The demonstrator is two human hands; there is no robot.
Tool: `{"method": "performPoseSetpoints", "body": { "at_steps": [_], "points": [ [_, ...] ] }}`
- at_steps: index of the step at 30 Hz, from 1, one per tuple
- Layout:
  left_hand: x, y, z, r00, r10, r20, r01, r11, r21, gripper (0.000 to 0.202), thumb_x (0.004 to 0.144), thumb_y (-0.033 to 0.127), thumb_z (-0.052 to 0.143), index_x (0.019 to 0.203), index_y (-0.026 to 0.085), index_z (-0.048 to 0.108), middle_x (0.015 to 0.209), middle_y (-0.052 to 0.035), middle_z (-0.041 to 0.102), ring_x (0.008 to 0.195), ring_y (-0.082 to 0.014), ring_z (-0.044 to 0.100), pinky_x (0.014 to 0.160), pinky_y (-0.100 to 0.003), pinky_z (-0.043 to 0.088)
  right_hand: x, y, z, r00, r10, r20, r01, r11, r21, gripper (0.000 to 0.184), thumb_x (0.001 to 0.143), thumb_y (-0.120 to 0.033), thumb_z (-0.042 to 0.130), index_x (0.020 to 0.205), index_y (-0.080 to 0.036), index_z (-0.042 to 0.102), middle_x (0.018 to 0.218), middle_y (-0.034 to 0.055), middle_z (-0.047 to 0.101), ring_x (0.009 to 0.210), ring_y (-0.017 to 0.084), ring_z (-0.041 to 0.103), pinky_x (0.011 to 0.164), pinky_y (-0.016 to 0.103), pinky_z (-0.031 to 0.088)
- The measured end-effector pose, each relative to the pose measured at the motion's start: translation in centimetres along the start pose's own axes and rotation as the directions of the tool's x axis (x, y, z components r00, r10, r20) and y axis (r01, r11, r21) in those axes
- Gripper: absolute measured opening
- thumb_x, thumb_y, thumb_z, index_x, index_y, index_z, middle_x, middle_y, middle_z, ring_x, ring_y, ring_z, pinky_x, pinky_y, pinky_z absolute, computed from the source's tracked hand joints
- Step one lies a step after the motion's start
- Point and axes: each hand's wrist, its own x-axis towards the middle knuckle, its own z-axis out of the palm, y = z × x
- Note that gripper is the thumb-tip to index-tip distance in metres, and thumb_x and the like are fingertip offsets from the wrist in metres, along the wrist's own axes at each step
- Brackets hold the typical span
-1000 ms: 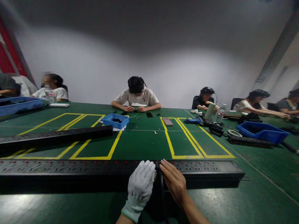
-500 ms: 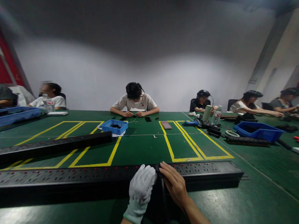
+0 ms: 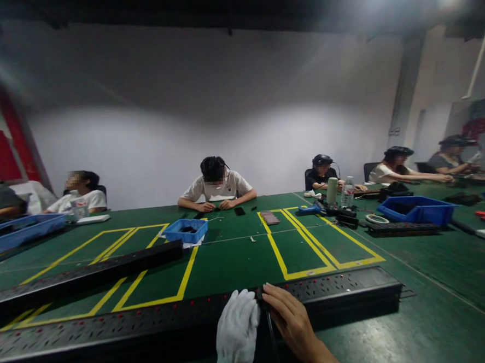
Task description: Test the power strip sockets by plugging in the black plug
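A long black power strip (image 3: 347,284) with rows of sockets and small red parts lies across the table in front of me. Between my hands a black plug (image 3: 259,294) sits at its top, and its black cable (image 3: 271,333) runs down toward me. My left hand (image 3: 238,329), in a white knitted glove, is closed against the plug's left side, its fingers together over the strip. From the right, my bare right hand (image 3: 290,318) grips the same plug with its fingertips. Both thumbs are hidden. A second black power strip (image 3: 88,276) lies slantwise at the left.
Yellow tape lines (image 3: 188,275) mark the green table (image 3: 231,259). A small blue tray (image 3: 186,231) stands farther back; a dark blue bin (image 3: 417,209) and a bottle (image 3: 347,192) are at the right. Several people sit along the far side, one person (image 3: 216,186) straight ahead.
The view has tilted up, so the table and my hands appear lower in the picture. Both hands stay at the plug on the power strip.
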Motion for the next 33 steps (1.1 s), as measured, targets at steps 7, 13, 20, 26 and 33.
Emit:
{"method": "performPoseSetpoints", "body": {
  "at_steps": [7, 13, 20, 26, 33],
  "points": [
    [-1.0, -0.8, 1.5, 0.978, 0.151, 0.146, -0.181, 0.957, 0.227, 0.037, 0.089, 0.012, 0.037, 0.116, 0.013, 0.062, 0.121, -0.0072, 0.065, 0.115, -0.0201, 0.058, 0.118, -0.045, 0.024, -0.2, -0.4, 0.1, 1.0, 0.027, 0.012, -0.026, 0.999, -0.047, 0.04, 0.094, -0.006, 0.042, 0.13, -0.021, 0.053, 0.128, 0.0089, 0.062, 0.12, 0.019, 0.058, 0.1, 0.036, 0.051],
    [-2.4, -0.1, 3.2, 0.99, 0.05, 0.129, -0.083, 0.963, 0.258, 0.047, 0.086, 0.015, 0.033, 0.127, 0.008, 0.055, 0.12, -0.0109, 0.065, 0.121, -0.0232, 0.054, 0.118, -0.045, 0.023, -0.2, -1.1, 0.7, 0.996, 0.059, 0.062, -0.054, 0.996, -0.073, 0.047, 0.09, -0.007, 0.044, 0.136, -0.019, 0.048, 0.136, 0.0106, 0.055, 0.129, 0.022, 0.05, 0.106, 0.041, 0.046],
    [-2.4, 0.2, 1.5, 0.968, 0.077, 0.237, -0.13, 0.967, 0.218, 0.066, 0.085, 0.015, 0.04, 0.148, 0.003, 0.021, 0.137, -0.0183, 0.052, 0.131, -0.028, 0.045, 0.114, -0.049, 0.03, 0.0, -1.9, 1.0, 0.99, 0.123, 0.073, -0.118, 0.991, -0.069, 0.04, 0.093, -0.012, 0.046, 0.132, -0.021, 0.049, 0.136, 0.0106, 0.055, 0.128, 0.022, 0.05, 0.106, 0.043, 0.045],
    [-2.4, 0.6, 0.9, 0.964, 0.046, 0.263, -0.098, 0.977, 0.189, 0.07, 0.084, 0.012, 0.042, 0.149, 0.004, 0.017, 0.142, -0.0184, 0.047, 0.133, -0.0283, 0.042, 0.114, -0.05, 0.032, 0.2, -2.5, 1.2, 0.986, 0.157, 0.049, -0.153, 0.985, -0.073, 0.038, 0.093, -0.015, 0.046, 0.131, -0.02, 0.048, 0.134, 0.0122, 0.055, 0.128, 0.023, 0.05, 0.105, 0.044, 0.046],
    [-2.8, 0.6, 1.0, 0.954, 0.029, 0.298, -0.092, 0.976, 0.197, 0.07, 0.084, 0.012, 0.04, 0.149, 0.002, 0.014, 0.144, -0.0207, 0.043, 0.137, -0.0317, 0.035, 0.113, -0.052, 0.034, 0.2, -2.4, 1.1, 0.986, 0.149, 0.078, -0.143, 0.987, -0.075, 0.039, 0.093, -0.013, 0.044, 0.132, -0.02, 0.047, 0.134, 0.0121, 0.055, 0.128, 0.022, 0.05, 0.107, 0.045, 0.043]
  ]
}}
